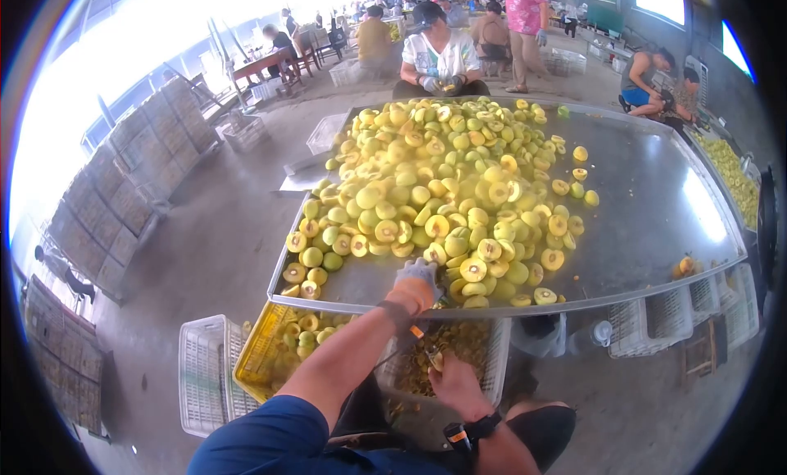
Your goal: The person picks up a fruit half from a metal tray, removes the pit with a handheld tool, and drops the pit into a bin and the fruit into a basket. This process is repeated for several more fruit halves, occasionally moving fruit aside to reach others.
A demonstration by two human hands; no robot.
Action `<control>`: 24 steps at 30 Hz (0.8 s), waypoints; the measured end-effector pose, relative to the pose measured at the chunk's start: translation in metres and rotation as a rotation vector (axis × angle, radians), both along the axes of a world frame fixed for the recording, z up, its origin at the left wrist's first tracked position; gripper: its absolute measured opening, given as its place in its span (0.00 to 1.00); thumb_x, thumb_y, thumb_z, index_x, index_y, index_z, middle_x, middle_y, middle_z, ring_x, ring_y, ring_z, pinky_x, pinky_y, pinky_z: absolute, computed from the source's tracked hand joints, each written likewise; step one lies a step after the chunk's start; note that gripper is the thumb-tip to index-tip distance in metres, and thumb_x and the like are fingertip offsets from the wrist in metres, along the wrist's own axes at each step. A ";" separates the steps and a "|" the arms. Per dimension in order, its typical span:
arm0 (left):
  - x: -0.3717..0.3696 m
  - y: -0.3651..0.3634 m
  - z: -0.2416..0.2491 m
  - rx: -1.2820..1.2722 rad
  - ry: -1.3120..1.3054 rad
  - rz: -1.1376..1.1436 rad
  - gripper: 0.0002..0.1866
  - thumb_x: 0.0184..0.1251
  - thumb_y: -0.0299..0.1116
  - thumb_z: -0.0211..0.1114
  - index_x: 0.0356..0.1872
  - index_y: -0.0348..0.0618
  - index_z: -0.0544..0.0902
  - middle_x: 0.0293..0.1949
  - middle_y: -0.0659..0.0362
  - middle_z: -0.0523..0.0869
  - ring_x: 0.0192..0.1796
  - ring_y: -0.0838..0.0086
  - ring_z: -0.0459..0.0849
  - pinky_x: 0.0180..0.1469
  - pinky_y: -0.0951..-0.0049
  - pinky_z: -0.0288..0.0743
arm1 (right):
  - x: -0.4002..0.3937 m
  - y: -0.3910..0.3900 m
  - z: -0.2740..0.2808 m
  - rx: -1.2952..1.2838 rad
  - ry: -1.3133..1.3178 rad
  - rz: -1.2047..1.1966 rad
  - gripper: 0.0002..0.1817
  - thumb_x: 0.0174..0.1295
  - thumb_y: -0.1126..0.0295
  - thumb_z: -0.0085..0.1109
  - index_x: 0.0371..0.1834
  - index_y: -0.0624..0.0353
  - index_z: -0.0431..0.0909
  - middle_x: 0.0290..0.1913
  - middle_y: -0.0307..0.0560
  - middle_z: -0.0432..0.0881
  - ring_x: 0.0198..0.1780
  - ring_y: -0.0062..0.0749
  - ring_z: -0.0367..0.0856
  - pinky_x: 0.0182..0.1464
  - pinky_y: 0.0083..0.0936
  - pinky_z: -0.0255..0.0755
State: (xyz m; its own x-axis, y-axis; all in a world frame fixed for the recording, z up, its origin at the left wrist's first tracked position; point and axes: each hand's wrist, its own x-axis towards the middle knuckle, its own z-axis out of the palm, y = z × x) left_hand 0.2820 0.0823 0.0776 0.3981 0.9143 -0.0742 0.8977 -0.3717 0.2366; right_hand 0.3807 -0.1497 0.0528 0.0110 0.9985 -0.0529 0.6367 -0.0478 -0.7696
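Observation:
My left hand (418, 277), in a pale glove, reaches over the table's near edge to the front of a heap of yellow-green peaches (410, 198), many of them halved with brown centres showing. Its fingers curl down beside the nearest halves, and their tips are hidden. Lower down, my bare right hand (457, 386) is closed around a slim tool with an orange end (416, 331), held over a white crate (498, 356). Brown-yellow scraps (459, 337) lie in that crate. To its left, a yellow crate (248, 362) holds more peach halves.
The metal table (639, 196) has a raised rim. White crates (203, 368) stand at left, with others (652, 323) under the table's right side. A person (440, 53) sits across the table handling fruit. Stacked crates (106, 204) line the left; people crouch at right.

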 end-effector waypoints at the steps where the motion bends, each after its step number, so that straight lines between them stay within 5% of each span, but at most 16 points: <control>1: 0.001 0.000 0.001 0.004 0.055 -0.028 0.31 0.61 0.47 0.76 0.65 0.47 0.83 0.63 0.47 0.83 0.67 0.47 0.80 0.69 0.53 0.77 | 0.000 -0.001 0.000 0.000 0.005 0.002 0.19 0.69 0.63 0.64 0.50 0.68 0.74 0.34 0.71 0.86 0.40 0.72 0.86 0.44 0.60 0.80; 6: -0.006 0.004 -0.009 0.056 0.064 -0.054 0.25 0.63 0.41 0.74 0.60 0.45 0.87 0.58 0.47 0.86 0.65 0.46 0.82 0.67 0.52 0.80 | -0.003 -0.001 0.007 -0.006 0.032 0.020 0.17 0.68 0.63 0.64 0.47 0.68 0.75 0.35 0.72 0.85 0.40 0.74 0.85 0.44 0.61 0.79; 12: -0.055 0.004 -0.023 -0.181 -0.915 0.097 0.18 0.64 0.28 0.70 0.55 0.37 0.90 0.53 0.54 0.92 0.55 0.68 0.90 0.56 0.69 0.84 | -0.006 -0.001 0.006 0.008 0.149 -0.048 0.17 0.69 0.62 0.65 0.47 0.68 0.77 0.36 0.72 0.86 0.43 0.74 0.85 0.45 0.58 0.79; 14: -0.087 0.001 -0.033 -0.125 -0.946 -0.122 0.21 0.64 0.23 0.73 0.60 0.36 0.87 0.57 0.58 0.91 0.55 0.75 0.88 0.54 0.75 0.83 | -0.009 0.002 0.015 -0.042 0.226 -0.085 0.19 0.69 0.61 0.66 0.50 0.68 0.79 0.38 0.71 0.86 0.44 0.72 0.86 0.47 0.55 0.80; 17: -0.093 -0.047 0.009 0.083 -0.882 -0.223 0.22 0.65 0.20 0.74 0.62 0.38 0.85 0.54 0.59 0.92 0.55 0.73 0.89 0.56 0.71 0.85 | -0.011 0.008 0.011 0.008 0.408 -0.027 0.20 0.69 0.62 0.67 0.53 0.69 0.80 0.40 0.68 0.88 0.46 0.67 0.87 0.48 0.48 0.80; 18: -0.097 -0.058 0.005 0.187 -0.797 -0.205 0.28 0.52 0.23 0.78 0.59 0.39 0.85 0.55 0.48 0.89 0.56 0.51 0.89 0.60 0.61 0.83 | -0.012 0.009 0.021 -0.058 0.506 -0.016 0.19 0.69 0.62 0.67 0.53 0.69 0.80 0.40 0.66 0.88 0.45 0.64 0.88 0.49 0.46 0.80; 20: -0.099 -0.067 -0.004 0.300 -0.645 -0.328 0.27 0.55 0.22 0.76 0.60 0.38 0.84 0.55 0.49 0.89 0.55 0.53 0.89 0.60 0.62 0.84 | -0.014 0.008 0.030 -0.034 0.518 -0.002 0.17 0.69 0.65 0.66 0.52 0.68 0.80 0.40 0.62 0.88 0.42 0.58 0.88 0.49 0.43 0.80; 23: -0.091 -0.085 -0.027 -0.365 -1.370 0.014 0.26 0.57 0.22 0.75 0.59 0.37 0.84 0.56 0.49 0.88 0.54 0.55 0.89 0.60 0.64 0.83 | -0.016 0.006 0.042 -0.083 0.522 -0.038 0.16 0.69 0.66 0.64 0.51 0.69 0.79 0.39 0.60 0.88 0.41 0.54 0.87 0.48 0.42 0.78; 24: -0.090 -0.086 -0.025 -0.296 -1.272 -0.036 0.25 0.58 0.23 0.75 0.59 0.37 0.84 0.56 0.49 0.89 0.54 0.55 0.89 0.59 0.64 0.83 | -0.017 0.008 0.043 -0.049 0.522 -0.045 0.16 0.69 0.66 0.64 0.50 0.69 0.79 0.39 0.61 0.88 0.41 0.53 0.87 0.48 0.41 0.78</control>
